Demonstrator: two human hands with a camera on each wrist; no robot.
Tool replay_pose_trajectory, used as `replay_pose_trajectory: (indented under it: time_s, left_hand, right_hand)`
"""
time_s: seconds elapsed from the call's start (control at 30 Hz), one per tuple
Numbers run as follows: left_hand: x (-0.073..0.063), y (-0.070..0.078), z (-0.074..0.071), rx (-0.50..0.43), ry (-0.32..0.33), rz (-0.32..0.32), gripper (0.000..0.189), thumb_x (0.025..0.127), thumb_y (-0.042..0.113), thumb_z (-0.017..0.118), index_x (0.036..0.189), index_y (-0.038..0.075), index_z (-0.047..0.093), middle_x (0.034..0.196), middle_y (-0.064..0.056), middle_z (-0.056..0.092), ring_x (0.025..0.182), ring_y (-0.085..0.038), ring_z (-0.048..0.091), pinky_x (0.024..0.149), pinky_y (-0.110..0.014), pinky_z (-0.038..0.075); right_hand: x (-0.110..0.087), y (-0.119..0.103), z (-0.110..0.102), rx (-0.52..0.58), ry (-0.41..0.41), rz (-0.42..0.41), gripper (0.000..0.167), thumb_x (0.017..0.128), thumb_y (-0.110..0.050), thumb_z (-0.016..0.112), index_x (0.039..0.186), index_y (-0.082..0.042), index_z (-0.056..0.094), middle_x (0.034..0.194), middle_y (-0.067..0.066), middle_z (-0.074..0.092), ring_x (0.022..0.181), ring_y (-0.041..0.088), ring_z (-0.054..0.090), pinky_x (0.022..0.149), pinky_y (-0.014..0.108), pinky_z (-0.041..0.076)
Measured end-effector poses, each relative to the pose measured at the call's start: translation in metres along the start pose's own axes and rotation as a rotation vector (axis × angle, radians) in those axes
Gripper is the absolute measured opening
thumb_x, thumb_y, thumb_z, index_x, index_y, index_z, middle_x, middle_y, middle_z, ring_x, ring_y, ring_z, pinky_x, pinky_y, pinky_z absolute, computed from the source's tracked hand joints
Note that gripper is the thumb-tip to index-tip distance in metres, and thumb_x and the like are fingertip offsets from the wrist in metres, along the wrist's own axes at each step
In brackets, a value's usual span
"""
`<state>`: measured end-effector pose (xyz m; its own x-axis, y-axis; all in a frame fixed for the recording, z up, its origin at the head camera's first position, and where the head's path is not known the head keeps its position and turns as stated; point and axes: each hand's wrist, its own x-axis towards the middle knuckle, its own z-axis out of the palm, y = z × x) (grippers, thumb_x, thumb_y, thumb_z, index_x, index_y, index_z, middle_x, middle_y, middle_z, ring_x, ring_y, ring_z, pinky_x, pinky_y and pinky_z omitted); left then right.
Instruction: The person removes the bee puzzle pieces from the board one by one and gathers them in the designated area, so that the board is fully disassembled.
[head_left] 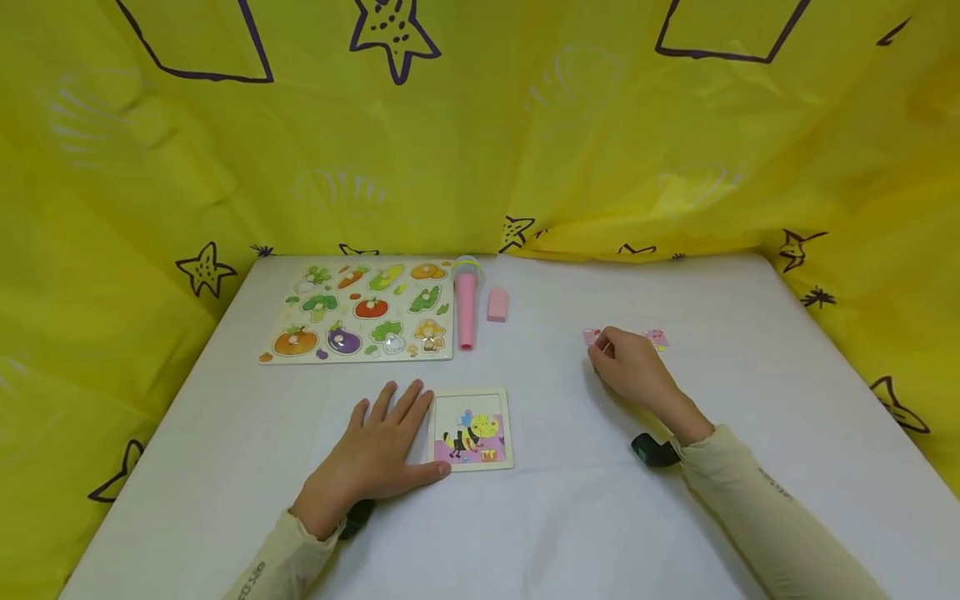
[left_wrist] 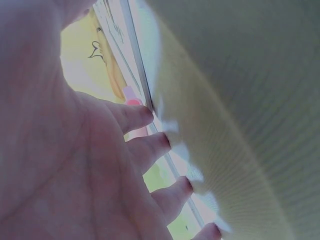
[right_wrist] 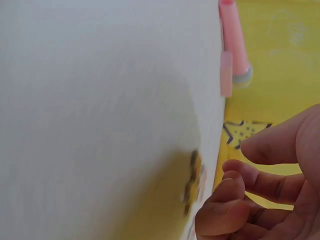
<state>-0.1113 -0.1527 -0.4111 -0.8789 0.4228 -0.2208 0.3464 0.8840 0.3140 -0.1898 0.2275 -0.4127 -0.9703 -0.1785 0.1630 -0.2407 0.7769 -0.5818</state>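
A square bee jigsaw puzzle (head_left: 471, 437) in a pale frame lies on the table, with pieces filling its lower part and bare board at the top. My left hand (head_left: 382, 446) lies beside it, fingers spread, the thumb over its lower left corner and a fingertip at its upper left edge. Small pink jigsaw pieces (head_left: 656, 338) lie farther right, partly hidden by my right hand (head_left: 633, 367). In the right wrist view, its fingers are curled with a gap between thumb and forefinger, and nothing shows in it. A yellow and black piece (right_wrist: 192, 185) lies below those fingers.
A vegetable peg puzzle board (head_left: 356, 312) lies at the back left. Right of it are a pink toy microphone (head_left: 466, 308) and a small pink block (head_left: 498, 305). Yellow patterned cloth (head_left: 480, 125) hangs behind and along both sides of the white table (head_left: 570, 517).
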Motion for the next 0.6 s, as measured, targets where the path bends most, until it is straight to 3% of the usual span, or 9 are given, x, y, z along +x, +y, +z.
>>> replay_pose_trajectory:
  time_s: [0.6]
  left_hand:
    - [0.001, 0.0, 0.001, 0.016, 0.007, 0.01, 0.101, 0.095, 0.063, 0.072, 0.168, 0.006, 0.032, 0.176, -0.016, 0.023, 0.16, -0.05, 0.014, 0.12, -0.075, 0.015]
  right_hand:
    - [-0.008, -0.089, 0.043, 0.149, -0.215, -0.194, 0.01, 0.102, -0.011, 0.072, 0.107, -0.003, 0.072, 0.096, 0.003, 0.062, 0.086, 0.019, 0.058, 0.077, 0.035, 0.053]
